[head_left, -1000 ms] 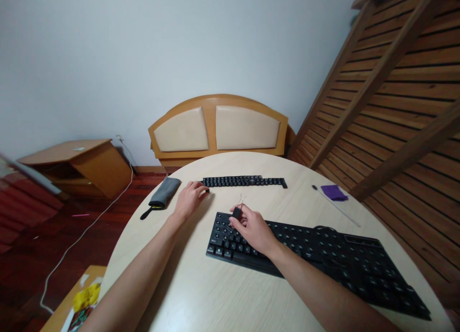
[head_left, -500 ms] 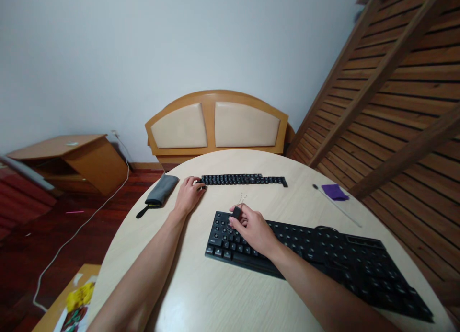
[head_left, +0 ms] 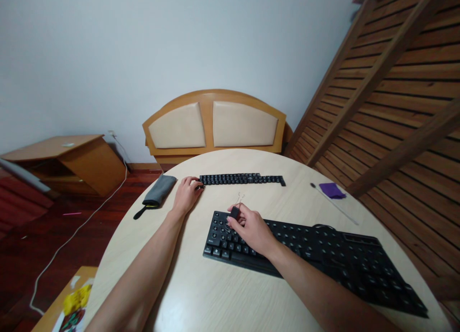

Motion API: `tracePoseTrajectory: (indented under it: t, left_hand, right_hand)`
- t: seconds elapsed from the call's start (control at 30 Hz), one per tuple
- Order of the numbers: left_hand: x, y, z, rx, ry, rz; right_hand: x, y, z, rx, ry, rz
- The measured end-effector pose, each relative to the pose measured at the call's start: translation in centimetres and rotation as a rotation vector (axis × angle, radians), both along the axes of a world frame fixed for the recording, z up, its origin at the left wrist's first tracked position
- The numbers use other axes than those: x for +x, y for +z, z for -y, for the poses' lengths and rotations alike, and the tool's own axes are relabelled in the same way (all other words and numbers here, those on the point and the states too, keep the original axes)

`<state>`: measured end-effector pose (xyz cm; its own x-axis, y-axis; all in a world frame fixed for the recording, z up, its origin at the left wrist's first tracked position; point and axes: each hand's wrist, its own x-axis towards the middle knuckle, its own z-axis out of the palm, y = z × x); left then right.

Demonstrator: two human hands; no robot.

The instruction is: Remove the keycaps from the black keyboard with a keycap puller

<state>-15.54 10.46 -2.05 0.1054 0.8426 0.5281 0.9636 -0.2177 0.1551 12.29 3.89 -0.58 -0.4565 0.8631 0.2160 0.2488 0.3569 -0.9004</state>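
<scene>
Loose black keycaps [head_left: 233, 179] lie in tight rows across the far part of the round table. At the left end of these rows, my left hand [head_left: 186, 195] rests on the tabletop, its thumb and fingers closed on a keycap there that they partly hide. My right hand [head_left: 251, 229] grips the black handle of a keycap puller [head_left: 235, 212], its wire loops pointing up and away. That hand is over the left part of a black keyboard [head_left: 305, 241], which has many bare key sockets and some caps left along its near-left rows.
A grey pouch [head_left: 160, 190] lies left of my left hand. On the right are a purple cloth [head_left: 332, 190] and a thin brush [head_left: 334, 202]. The pale table [head_left: 187, 293] has a curved edge. Beyond it stand a padded headboard [head_left: 176, 126] and leaning wooden slats [head_left: 395, 97].
The whole view has shifted slightly to the left. Both hands keep nearly the same place and grip, with no clear change in the keycaps or keyboard.
</scene>
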Motion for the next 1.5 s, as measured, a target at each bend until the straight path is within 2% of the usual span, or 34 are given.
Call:
tracePoseTrajectory:
  t: [0.3, 0.67, 0.8, 0.9, 0.97, 1.1, 1.2, 1.3, 1.5]
  left_hand:
    - [-0.5, -0.5, -0.3, 0.014, 0.043, -0.025]
    - [-0.6, -0.6, -0.4, 0.023, 0.03, -0.014]
    - [-0.3, -0.2, -0.1, 0.023, 0.021, 0.013]
    - [0.5, 0.8, 0.6, 0.024, -0.002, 0.05]
    - [1.4, 1.8, 1.4, -0.074, -0.084, 0.141]
    - [3.9, 4.2, 3.7, -0.603, -0.411, 0.4]
    - [5.5, 5.5, 5.4, -0.81, -0.574, 0.404]
    - [6.4, 6.2, 6.3, -0.86, -0.584, 0.317]
    - [7.1, 6.9, 7.2, -0.769, -0.607, 0.127]
  right_hand:
    - [-0.1, -0.4, -0.1, 0.005, -0.008, -0.007]
    - [-0.1, -0.5, -0.1, 0.004, -0.006, -0.023]
    - [-0.1, -0.2, -0.1, -0.013, 0.008, -0.042]
    - [0.0, 0.3, 0.1, -0.002, 0.034, -0.046]
    - [0.1, 0.7, 0.2, 0.01, 0.048, -0.049]
    - [0.3, 1.3, 0.5, 0.035, 0.062, -0.037]
    - [0.4, 1.5, 0.6, 0.06, 0.064, -0.014]
    - [0.4, 1.6, 0.6, 0.078, 0.076, 0.011]
    - [0.4, 1.6, 0.6, 0.086, 0.082, 0.035]
